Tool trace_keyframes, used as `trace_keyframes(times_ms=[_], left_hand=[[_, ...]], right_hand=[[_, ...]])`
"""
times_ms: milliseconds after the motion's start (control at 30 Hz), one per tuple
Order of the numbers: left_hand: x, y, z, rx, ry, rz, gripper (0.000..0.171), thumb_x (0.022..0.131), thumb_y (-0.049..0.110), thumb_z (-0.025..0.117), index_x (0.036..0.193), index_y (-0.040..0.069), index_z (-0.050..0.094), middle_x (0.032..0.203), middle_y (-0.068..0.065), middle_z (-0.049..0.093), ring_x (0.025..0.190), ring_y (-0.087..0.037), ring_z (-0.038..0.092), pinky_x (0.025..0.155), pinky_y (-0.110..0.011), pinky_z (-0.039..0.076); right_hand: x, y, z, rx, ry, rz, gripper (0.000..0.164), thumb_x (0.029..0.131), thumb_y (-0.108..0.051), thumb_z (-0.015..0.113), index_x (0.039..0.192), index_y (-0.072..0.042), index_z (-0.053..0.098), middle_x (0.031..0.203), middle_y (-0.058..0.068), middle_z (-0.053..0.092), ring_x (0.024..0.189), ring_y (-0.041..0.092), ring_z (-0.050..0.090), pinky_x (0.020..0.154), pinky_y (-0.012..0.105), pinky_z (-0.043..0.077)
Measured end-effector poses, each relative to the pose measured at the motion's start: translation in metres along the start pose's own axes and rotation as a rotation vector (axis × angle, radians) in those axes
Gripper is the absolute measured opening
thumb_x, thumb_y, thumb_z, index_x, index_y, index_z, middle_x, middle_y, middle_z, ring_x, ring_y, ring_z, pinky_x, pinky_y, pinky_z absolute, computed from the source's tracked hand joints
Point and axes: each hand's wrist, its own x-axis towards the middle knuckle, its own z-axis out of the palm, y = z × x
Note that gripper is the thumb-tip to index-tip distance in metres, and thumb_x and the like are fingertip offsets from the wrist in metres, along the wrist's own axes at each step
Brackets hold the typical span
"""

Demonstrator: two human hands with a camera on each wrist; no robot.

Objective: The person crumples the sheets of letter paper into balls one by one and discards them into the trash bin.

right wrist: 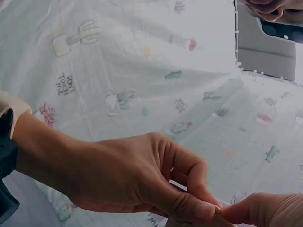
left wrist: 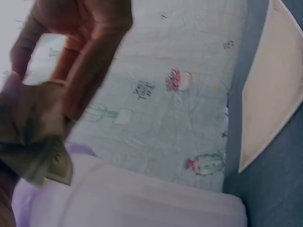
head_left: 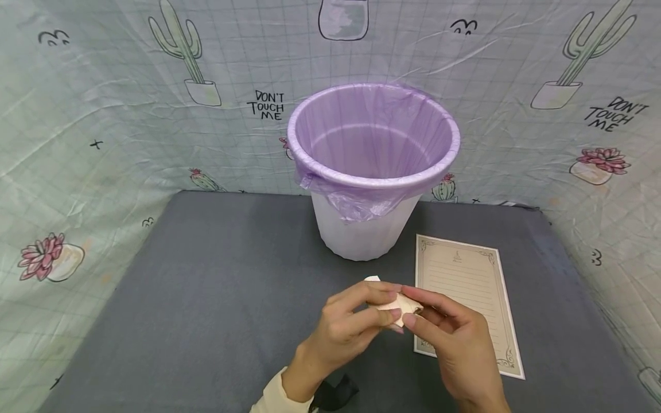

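Both hands are occupied: the left hand (head_left: 343,324) and the right hand (head_left: 467,341) pinch one wad (head_left: 405,310) of folded paper between thumbs and fingers, each grip narrow. The wad is held above the bench (head_left: 206,287), over its near part, right of the middle. The left hand takes its left side and the right hand its right end; a pale tip shows past the left fingers, toward the far edge. Its long axis appears to slant from far left to near right, though the fingers cover too much to be certain. The left wrist view shows a printed corner hanging loose. The bin (head_left: 361,238) stands upright at the middle of the far edge, directly beyond the wad, its mouth well higher than the bench; the left hand is judged the nearer to its base. A purple liner (head_left: 361,201) is turned down over the rim. The sheet (head_left: 459,278) lies flat toward the right edge, its long axis running from far to near; the right hand, the nearer one, hides part of its near left portion.
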Motion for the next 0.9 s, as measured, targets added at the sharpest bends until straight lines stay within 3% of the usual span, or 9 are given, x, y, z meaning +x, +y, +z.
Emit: trace_keyframes(times_ms=[167, 233, 300, 400, 533, 667, 800, 900], left_hand=[[-0.003, -0.008, 0.0, -0.019, 0.033, 0.092, 0.025, 0.082, 0.019, 0.073, 0.081, -0.006, 0.07, 0.089, -0.019, 0.063, 0.088, -0.034, 0.067, 0.08, -0.032, 0.054], [-0.004, -0.009, 0.002, 0.041, 0.072, 0.124, 0.029, 0.084, 0.023, 0.071, 0.082, -0.006, 0.069, 0.088, -0.019, 0.064, 0.086, -0.034, 0.068, 0.079, -0.032, 0.054], [-0.004, -0.009, 0.003, 0.102, 0.125, 0.103, 0.036, 0.084, 0.029, 0.069, 0.084, -0.008, 0.068, 0.089, -0.02, 0.065, 0.086, -0.034, 0.067, 0.078, -0.033, 0.055], [-0.005, -0.008, 0.005, 0.149, 0.147, -0.014, 0.049, 0.086, 0.04, 0.063, 0.092, -0.008, 0.066, 0.094, -0.021, 0.066, 0.09, -0.034, 0.067, 0.08, -0.034, 0.054], [-0.007, -0.003, 0.005, 0.133, 0.115, -0.151, 0.054, 0.088, 0.044, 0.056, 0.098, -0.008, 0.066, 0.095, -0.018, 0.067, 0.09, -0.029, 0.067, 0.081, -0.032, 0.053], [-0.008, 0.004, 0.007, 0.038, 0.111, -0.272, 0.046, 0.088, 0.039, 0.057, 0.097, -0.005, 0.067, 0.088, -0.014, 0.067, 0.082, -0.021, 0.066, 0.075, -0.027, 0.054], [-0.01, 0.01, 0.007, -0.103, 0.085, -0.468, 0.039, 0.083, 0.034, 0.065, 0.098, -0.002, 0.069, 0.091, -0.012, 0.068, 0.083, -0.018, 0.066, 0.073, -0.026, 0.054], [-0.01, 0.013, 0.005, -0.172, 0.032, -0.61, 0.038, 0.079, 0.028, 0.073, 0.103, -0.001, 0.069, 0.098, -0.011, 0.068, 0.09, -0.017, 0.066, 0.076, -0.028, 0.053]], right_hand=[[-0.001, -0.001, 0.002, -0.016, 0.024, -0.019, 0.039, 0.077, 0.029, 0.056, 0.115, 0.018, 0.058, 0.113, 0.021, 0.065, 0.093, 0.023, 0.065, 0.073, 0.028, 0.055], [-0.001, -0.003, 0.003, -0.037, 0.046, -0.003, 0.039, 0.077, 0.028, 0.058, 0.114, 0.017, 0.059, 0.113, 0.02, 0.065, 0.092, 0.022, 0.065, 0.073, 0.027, 0.055], [0.0, -0.005, 0.004, -0.061, 0.06, 0.019, 0.039, 0.077, 0.026, 0.06, 0.115, 0.016, 0.059, 0.114, 0.02, 0.064, 0.093, 0.022, 0.065, 0.073, 0.027, 0.055], [0.0, -0.011, 0.005, -0.123, 0.064, 0.073, 0.04, 0.079, 0.02, 0.065, 0.118, 0.015, 0.058, 0.117, 0.019, 0.063, 0.093, 0.022, 0.066, 0.076, 0.029, 0.054], [-0.001, -0.016, 0.005, -0.234, 0.082, 0.095, 0.038, 0.079, 0.014, 0.07, 0.115, 0.014, 0.059, 0.114, 0.015, 0.065, 0.09, 0.019, 0.066, 0.076, 0.03, 0.054], [-0.001, -0.013, 0.006, -0.214, 0.083, 0.02, 0.031, 0.079, 0.019, 0.066, 0.109, 0.016, 0.061, 0.105, 0.015, 0.066, 0.084, 0.019, 0.065, 0.073, 0.027, 0.055], [-0.001, -0.007, 0.005, -0.127, 0.063, -0.054, 0.027, 0.079, 0.025, 0.06, 0.105, 0.018, 0.062, 0.101, 0.02, 0.065, 0.081, 0.019, 0.064, 0.07, 0.025, 0.054], [0.0, -0.007, 0.005, -0.165, 0.103, -0.024, 0.026, 0.079, 0.023, 0.063, 0.104, 0.017, 0.062, 0.101, 0.017, 0.066, 0.081, 0.018, 0.064, 0.07, 0.026, 0.055]])
